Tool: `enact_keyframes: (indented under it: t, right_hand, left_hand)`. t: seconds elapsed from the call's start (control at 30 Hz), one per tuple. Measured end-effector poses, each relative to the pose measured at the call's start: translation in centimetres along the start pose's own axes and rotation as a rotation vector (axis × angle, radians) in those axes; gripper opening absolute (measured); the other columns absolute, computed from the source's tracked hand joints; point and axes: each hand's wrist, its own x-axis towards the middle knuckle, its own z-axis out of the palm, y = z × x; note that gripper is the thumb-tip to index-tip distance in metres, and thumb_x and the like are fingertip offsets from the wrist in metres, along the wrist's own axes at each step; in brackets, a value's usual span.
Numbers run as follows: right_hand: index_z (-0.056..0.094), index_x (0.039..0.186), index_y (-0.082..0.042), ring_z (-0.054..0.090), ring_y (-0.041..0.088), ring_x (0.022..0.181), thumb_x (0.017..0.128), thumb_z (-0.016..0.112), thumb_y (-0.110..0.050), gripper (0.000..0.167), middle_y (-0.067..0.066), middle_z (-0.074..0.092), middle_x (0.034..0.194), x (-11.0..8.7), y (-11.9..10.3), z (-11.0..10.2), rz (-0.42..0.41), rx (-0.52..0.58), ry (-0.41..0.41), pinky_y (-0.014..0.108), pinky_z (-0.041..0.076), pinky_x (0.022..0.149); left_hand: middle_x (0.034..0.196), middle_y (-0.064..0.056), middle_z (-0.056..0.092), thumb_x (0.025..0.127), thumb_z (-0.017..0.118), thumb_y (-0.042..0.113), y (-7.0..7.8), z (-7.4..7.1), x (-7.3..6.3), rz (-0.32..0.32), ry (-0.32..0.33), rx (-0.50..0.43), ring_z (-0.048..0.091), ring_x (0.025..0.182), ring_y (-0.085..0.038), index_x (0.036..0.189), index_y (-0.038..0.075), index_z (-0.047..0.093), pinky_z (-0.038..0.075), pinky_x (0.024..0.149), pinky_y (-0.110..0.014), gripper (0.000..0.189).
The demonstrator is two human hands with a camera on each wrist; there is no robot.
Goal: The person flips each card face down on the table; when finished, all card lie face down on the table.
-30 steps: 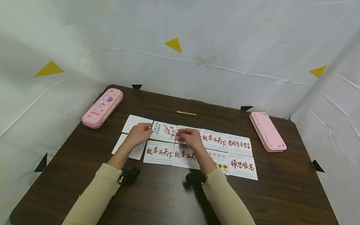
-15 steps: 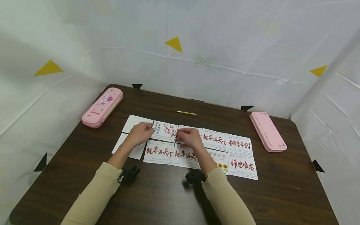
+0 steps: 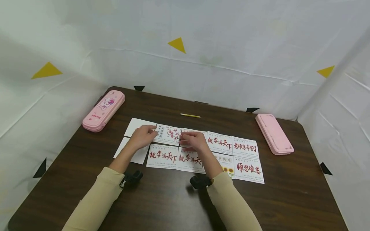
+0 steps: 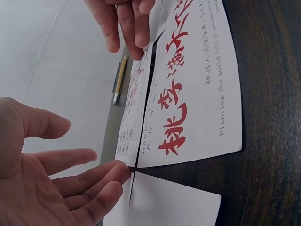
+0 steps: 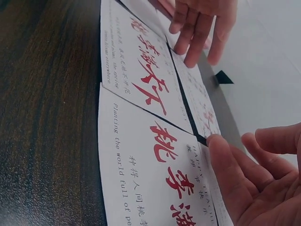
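Observation:
A white card with red blossoms and dark characters [image 3: 169,134] lies in the upper row on the table. My left hand [image 3: 142,136] is at its left end, fingers loosely extended and thumb apart, fingertips right at the card's edge. At its right end is my right hand [image 3: 195,141], relaxed, with fingertips close over the seam to the neighbouring card, which it partly hides. Below lie two cards with large red characters; the left one [image 4: 188,94] shows fully in the left wrist view. Two blank white cards [image 3: 137,124] sit at the left end, partly under my left forearm.
More printed cards [image 3: 245,148] continue both rows rightward. A yellow pencil [image 3: 190,115] lies behind them. One pink pencil case [image 3: 103,110] stands at the back left, another pink case [image 3: 274,134] at the right. White sheeting [image 3: 231,38] rises behind the dark wooden table [image 3: 162,199].
The head view has shifted very slightly. Both hands stay at the two ends of the blossom card, with only tiny finger movements.

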Motion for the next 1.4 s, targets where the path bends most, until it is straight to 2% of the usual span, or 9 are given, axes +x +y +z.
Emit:
enact_keyframes:
  t: [0.13,0.4,0.53,0.77,0.9,1.0,1.1,1.27,1.4]
  right_hand:
    - [0.067,0.123,-0.004,0.071,0.023,0.095,0.097,0.063,-0.021,0.032,0.011,0.071,0.111,0.0,0.1,0.0,0.01,0.02,-0.013,0.032,0.059,0.072]
    - [0.069,0.119,-0.001,0.07,0.027,0.097,0.096,0.063,-0.015,0.027,0.016,0.07,0.114,-0.1,0.3,0.0,-0.038,0.04,-0.007,0.031,0.059,0.068]
    - [0.07,0.117,-0.002,0.069,0.027,0.097,0.094,0.065,-0.008,0.025,0.014,0.07,0.112,0.0,0.4,0.1,-0.055,0.054,0.012,0.031,0.059,0.067]
    - [0.074,0.114,-0.008,0.067,0.019,0.092,0.086,0.073,-0.001,0.029,0.007,0.071,0.105,0.2,0.4,0.2,-0.125,0.066,0.089,0.031,0.058,0.075]
    - [0.074,0.114,-0.008,0.067,0.019,0.091,0.087,0.071,0.0,0.028,0.009,0.07,0.105,0.2,0.3,0.2,-0.171,0.097,0.107,0.032,0.058,0.077]
    - [0.074,0.114,-0.007,0.067,0.02,0.093,0.089,0.07,-0.004,0.025,0.009,0.07,0.107,0.3,0.2,0.1,-0.193,0.11,0.123,0.033,0.058,0.079]
    - [0.074,0.113,-0.005,0.067,0.023,0.097,0.091,0.07,-0.009,0.023,0.009,0.07,0.109,0.3,0.1,0.1,-0.221,0.129,0.14,0.034,0.057,0.081]
    - [0.072,0.113,-0.006,0.065,0.026,0.105,0.092,0.071,-0.02,0.025,0.009,0.068,0.109,0.4,-0.3,0.4,-0.267,0.145,0.181,0.035,0.057,0.082]
    - [0.072,0.113,-0.007,0.066,0.027,0.102,0.092,0.071,-0.022,0.025,0.01,0.067,0.108,0.3,-0.4,0.7,-0.261,0.168,0.203,0.035,0.057,0.08]
  left_hand:
    - [0.122,-0.022,0.065,0.097,0.051,0.025,-0.2,-0.3,0.1,-0.01,-0.004,-0.035,0.06,0.111,-0.037,0.137,0.0,0.055,0.047,0.089,-0.05,0.048]
    - [0.127,-0.02,0.062,0.1,0.049,0.027,-0.4,-1.0,-0.3,-0.03,0.015,-0.136,0.059,0.113,-0.033,0.138,0.004,0.056,0.048,0.088,-0.048,0.045]
    - [0.126,-0.018,0.062,0.1,0.049,0.028,-0.4,-1.1,-0.4,-0.034,0.041,-0.179,0.058,0.112,-0.031,0.137,0.006,0.057,0.047,0.088,-0.045,0.044]
    - [0.113,-0.018,0.066,0.1,0.052,0.022,-0.1,-1.3,-0.7,-0.06,0.071,-0.379,0.065,0.093,-0.027,0.134,0.005,0.059,0.053,0.07,-0.027,0.039]
    - [0.116,-0.018,0.066,0.101,0.053,0.021,0.0,-1.3,-0.8,-0.063,0.072,-0.482,0.065,0.096,-0.031,0.133,0.003,0.06,0.057,0.072,-0.029,0.038]
    - [0.118,-0.018,0.066,0.101,0.052,0.02,0.3,-1.4,-1.2,-0.043,0.085,-0.527,0.064,0.102,-0.035,0.132,0.002,0.061,0.057,0.077,-0.032,0.036]
    - [0.12,-0.016,0.066,0.102,0.051,0.019,0.8,-1.4,-1.6,-0.006,0.12,-0.538,0.063,0.106,-0.033,0.13,0.002,0.063,0.056,0.082,-0.036,0.035]
    - [0.121,-0.01,0.067,0.1,0.054,0.019,1.4,-1.3,-2.1,0.07,0.199,-0.504,0.061,0.111,-0.029,0.127,0.004,0.066,0.05,0.093,-0.042,0.033]
    - [0.123,-0.009,0.064,0.1,0.056,0.02,1.5,-1.2,-2.2,0.118,0.219,-0.471,0.057,0.116,-0.026,0.128,0.007,0.065,0.044,0.099,-0.043,0.033]
